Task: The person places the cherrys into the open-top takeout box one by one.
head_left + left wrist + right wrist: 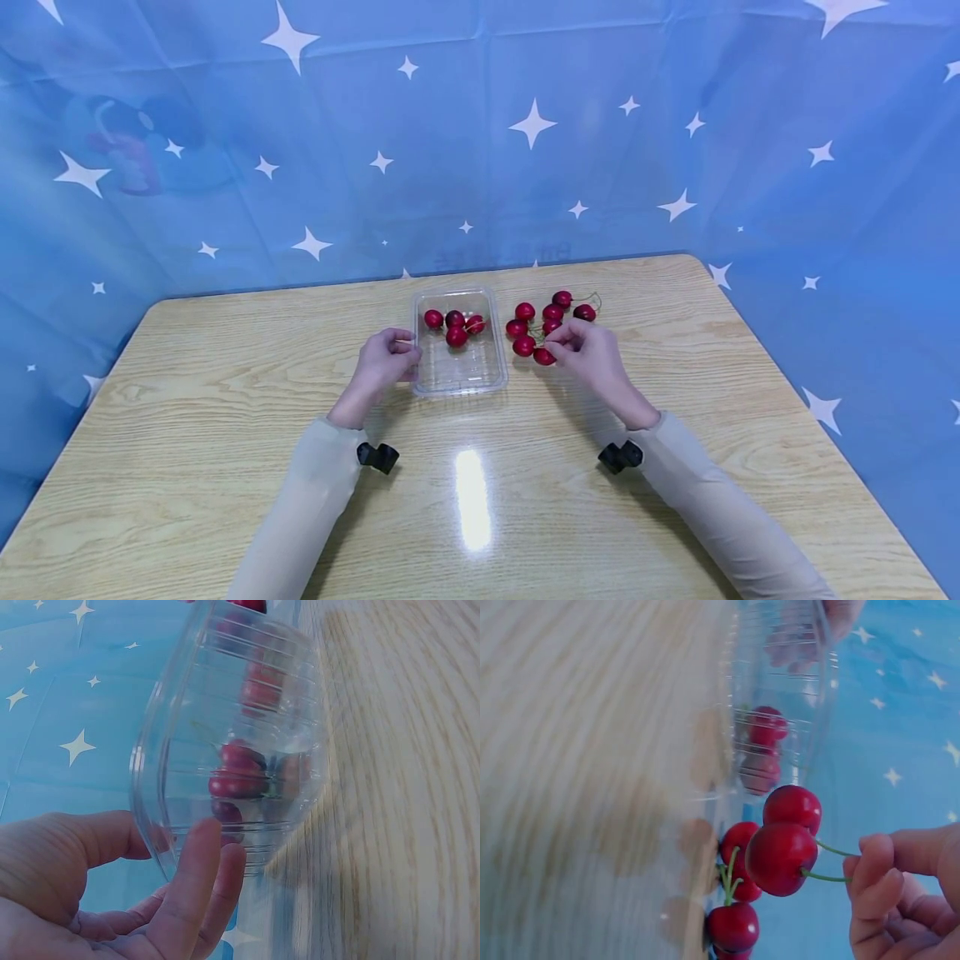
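Observation:
A clear plastic container [467, 375] stands on the table with several red cherries [456, 337] toward its far end. My left hand [386, 358] holds its left side, thumb at the rim and fingers against the outer wall [225, 866]. To the right of the container lies a loose group of cherries [517, 328], some with green stems. My right hand [591, 354] is at the near right of that group. Between thumb and fingertips it pinches the thin stems of two cherries [781, 859], which show clearly in the right wrist view. Other cherries [733, 927] lie just beside them.
The wooden table [225, 400] reaches past both arms, with a bright light reflection in front of the container. Behind it hangs a blue cloth [465, 125] with white stars. A small black wrist camera [378, 457] sits on the left sleeve, another [621, 456] on the right.

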